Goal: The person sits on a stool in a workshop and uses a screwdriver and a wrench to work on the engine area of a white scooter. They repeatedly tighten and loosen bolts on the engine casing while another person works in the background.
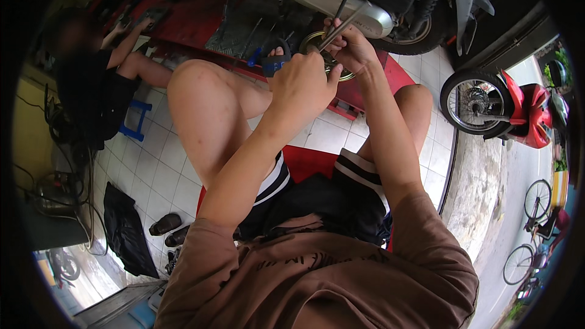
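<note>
Both my hands are raised between my knees, close to a scooter's silver side cover (338,9). A grey metal rod (348,22), apparently a hand tool, slants up and right from my hands. My left hand (304,82) is closed at its lower end, back of the hand upward. My right hand (350,49) has its fingers curled around the rod farther up. A thinner dark bar (342,6) stands near my right fingertips; whether it joins the rod I cannot tell. Behind my hands is a round gold-coloured metal dish or ring (311,41), partly hidden.
A red platform (399,76) lies under the scooter's wheel (420,30). Long tools lie on a dark mat (234,39). A blue-and-black object (274,64) is beside my left hand. Another person (88,79) sits at left near a blue stool (135,120). A red motorbike (533,116) stands at right.
</note>
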`<action>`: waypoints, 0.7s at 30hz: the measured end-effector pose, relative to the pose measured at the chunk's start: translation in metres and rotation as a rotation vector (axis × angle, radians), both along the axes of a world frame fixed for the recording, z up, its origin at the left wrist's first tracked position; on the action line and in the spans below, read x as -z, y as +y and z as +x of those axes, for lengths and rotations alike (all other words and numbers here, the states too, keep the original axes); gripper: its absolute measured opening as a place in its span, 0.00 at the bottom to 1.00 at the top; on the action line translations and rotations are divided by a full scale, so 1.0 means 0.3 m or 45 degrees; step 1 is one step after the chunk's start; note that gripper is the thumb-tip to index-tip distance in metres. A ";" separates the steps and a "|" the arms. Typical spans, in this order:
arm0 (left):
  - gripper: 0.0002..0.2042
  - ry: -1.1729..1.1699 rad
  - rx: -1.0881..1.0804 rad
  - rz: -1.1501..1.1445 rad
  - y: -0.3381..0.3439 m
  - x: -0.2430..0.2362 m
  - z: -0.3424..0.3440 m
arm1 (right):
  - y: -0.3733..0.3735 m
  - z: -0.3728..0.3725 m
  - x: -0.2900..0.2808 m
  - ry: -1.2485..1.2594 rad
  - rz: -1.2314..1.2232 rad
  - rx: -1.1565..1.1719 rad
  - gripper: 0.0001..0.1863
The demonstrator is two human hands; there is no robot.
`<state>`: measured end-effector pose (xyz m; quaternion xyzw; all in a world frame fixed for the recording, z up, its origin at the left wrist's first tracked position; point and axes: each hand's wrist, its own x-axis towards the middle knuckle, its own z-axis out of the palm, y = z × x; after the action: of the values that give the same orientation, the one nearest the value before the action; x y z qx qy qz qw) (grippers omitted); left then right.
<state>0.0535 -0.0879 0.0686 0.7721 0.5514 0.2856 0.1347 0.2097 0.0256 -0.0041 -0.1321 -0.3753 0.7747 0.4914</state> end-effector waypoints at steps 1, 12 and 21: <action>0.24 -0.039 0.178 -0.042 0.004 0.026 0.000 | 0.002 0.001 -0.002 0.009 -0.029 -0.010 0.14; 0.29 -0.228 0.441 -0.108 -0.040 -0.028 0.004 | 0.015 -0.007 -0.018 0.038 -0.025 0.111 0.13; 0.27 -0.299 0.316 -0.110 -0.023 -0.036 -0.004 | -0.007 -0.017 -0.021 0.011 -0.168 0.254 0.13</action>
<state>0.0523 -0.0948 0.0793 0.7890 0.4442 0.3310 0.2655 0.2044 0.0234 0.0022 -0.1978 -0.3063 0.7456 0.5578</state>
